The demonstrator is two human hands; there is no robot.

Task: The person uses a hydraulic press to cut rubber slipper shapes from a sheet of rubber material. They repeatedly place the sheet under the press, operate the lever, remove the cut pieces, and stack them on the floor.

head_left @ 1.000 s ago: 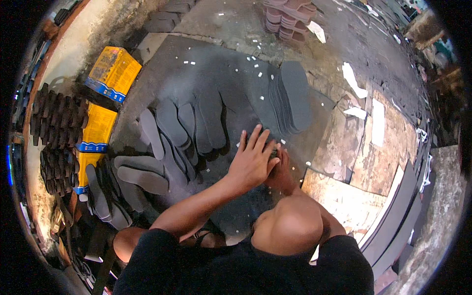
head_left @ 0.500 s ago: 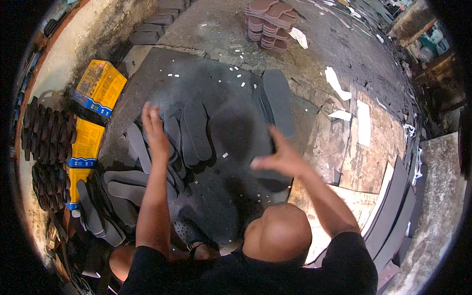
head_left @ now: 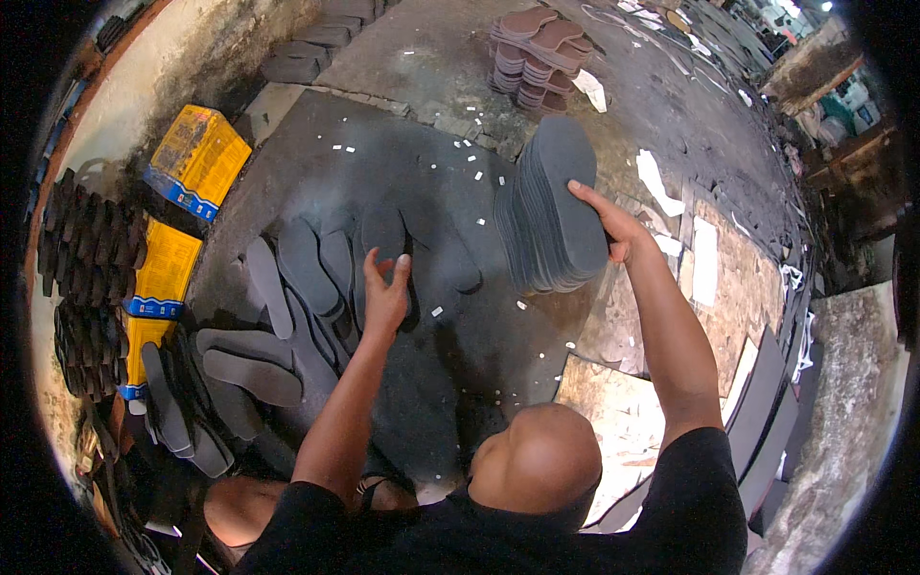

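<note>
A tall stack of dark grey shoe soles (head_left: 567,196) stands at centre right on the dark mat. My right hand (head_left: 618,225) grips the stack's right edge, thumb laid over the top sole and the other fingers partly hidden at its side. My left hand (head_left: 386,292) hovers over a grey sole (head_left: 383,232) in the middle of the mat, its thumb and fingers apart; whether the fingertips touch that sole I cannot tell. Several more loose grey soles (head_left: 309,266) lie fanned out to the left of it, some overlapping.
Brown soles (head_left: 539,53) are stacked at the far end. Yellow and blue cartons (head_left: 199,163) and piles of dark soles (head_left: 91,244) line the left wall. White scraps (head_left: 704,264) lie on worn boards at right, near long grey sheets (head_left: 757,412). A knee (head_left: 240,513) is at lower left.
My right hand has moved right and up and closed on the stack's edge. The stack appears taller now. My left hand has come down and right to the middle soles.
</note>
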